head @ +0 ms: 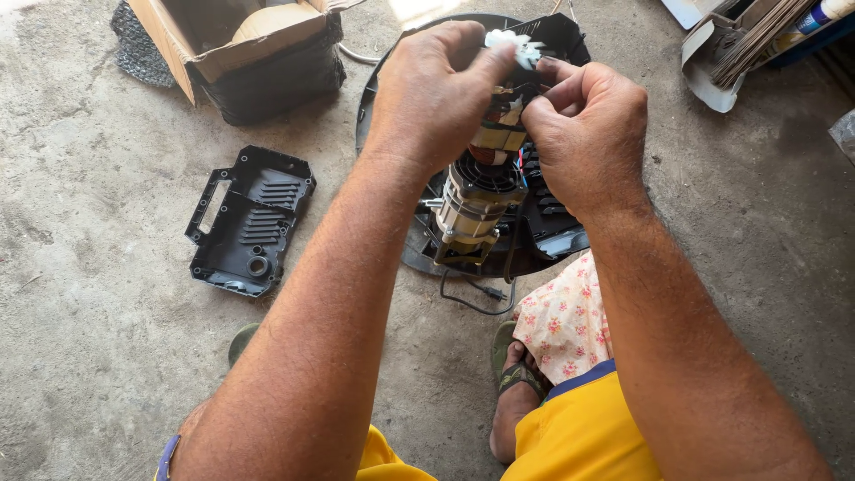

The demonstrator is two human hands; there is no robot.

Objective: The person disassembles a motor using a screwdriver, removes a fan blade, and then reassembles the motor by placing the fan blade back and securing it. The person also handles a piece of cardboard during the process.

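An electric motor (476,200) with a metal body, a black fan and copper windings stands tilted over a round black base (419,254). My left hand (436,89) is closed around its upper part, thumb pressing near a small white plastic piece (517,46) at the top. My right hand (588,134) grips the same upper end from the right side, fingers curled in toward the white piece. Both hands hide the top of the motor. A black housing part (557,218) lies under my right hand.
A black plastic cover (249,221) lies on the concrete floor at left. A cardboard box (236,44) stands at the back left, clutter with a broom (757,36) at the back right. A black cord (476,298) trails below the base. My sandalled foot (517,383) is beneath.
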